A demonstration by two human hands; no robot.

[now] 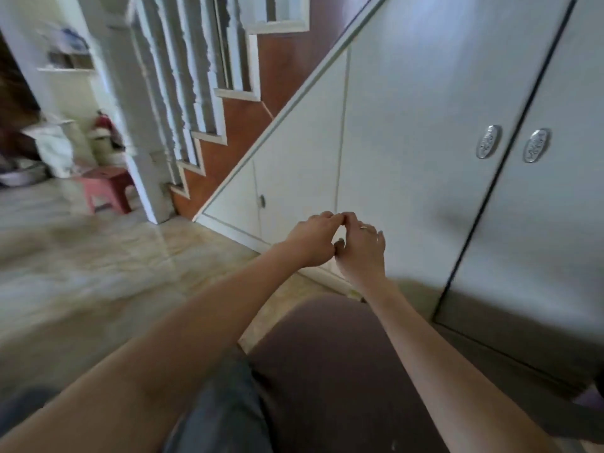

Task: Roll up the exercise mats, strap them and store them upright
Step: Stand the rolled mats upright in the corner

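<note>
My left hand [315, 240] and my right hand [361, 245] are stretched out in front of me at mid-frame, and their curled fingertips touch each other. Nothing shows between the fingers. A ring sits on a finger of my right hand. Below, between my forearms, lies a broad dark maroon shape [330, 364] with a blue-grey shape [225, 410] on its left. I cannot tell whether either is a mat. No strap is in view. The picture is blurred by motion.
White cupboard doors [408, 132] under a staircase fill the right, with two oval silver handles [488, 141]. Wooden stairs with white balusters [183, 76] rise at the back. A pink stool [106, 188], bags and a basin stand far left on the pale tiled floor [98, 273].
</note>
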